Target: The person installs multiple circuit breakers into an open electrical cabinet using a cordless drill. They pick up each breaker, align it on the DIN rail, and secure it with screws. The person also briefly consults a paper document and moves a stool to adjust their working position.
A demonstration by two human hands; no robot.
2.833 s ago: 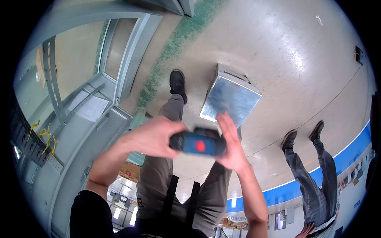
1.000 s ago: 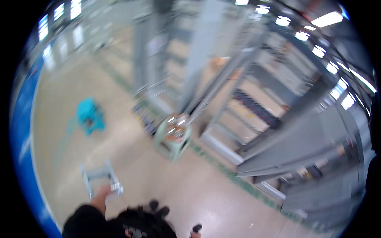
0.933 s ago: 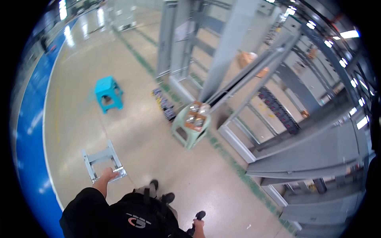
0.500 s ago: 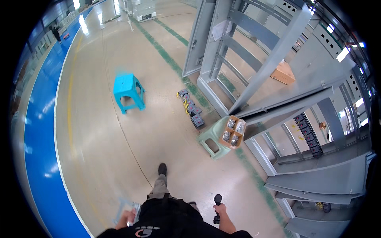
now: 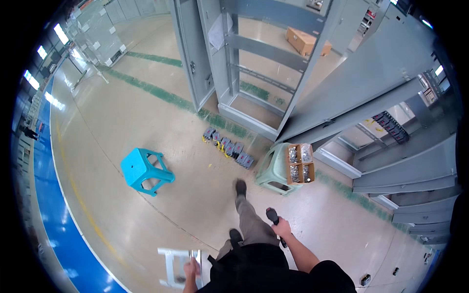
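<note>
My right hand (image 5: 282, 227) is closed round the grip of a black cordless power driver (image 5: 272, 215), carried at my right side. At my lower left, my left hand (image 5: 192, 268) is closed on a pale, flat metal frame (image 5: 168, 267) with open gaps; its exact kind I cannot make out. Ahead on the right stands a pale green plastic stool (image 5: 271, 171), bearing a cardboard box (image 5: 300, 163) divided into compartments of small shiny metal parts. Beside it on the floor lies a row of dark grey circuit breakers (image 5: 228, 148) with yellow wires.
A blue plastic stool (image 5: 146, 168) stands to the left. Ahead is a grey open cabinet frame (image 5: 251, 124) with its door (image 5: 193, 63) swung out; more cabinets line the right. A cardboard carton (image 5: 302, 41) sits behind. A blue walkway (image 5: 73, 239) borders the left.
I have stepped forward and turned to the right; the green stool and the cabinets are closer. Both hands keep hold of the same things.
</note>
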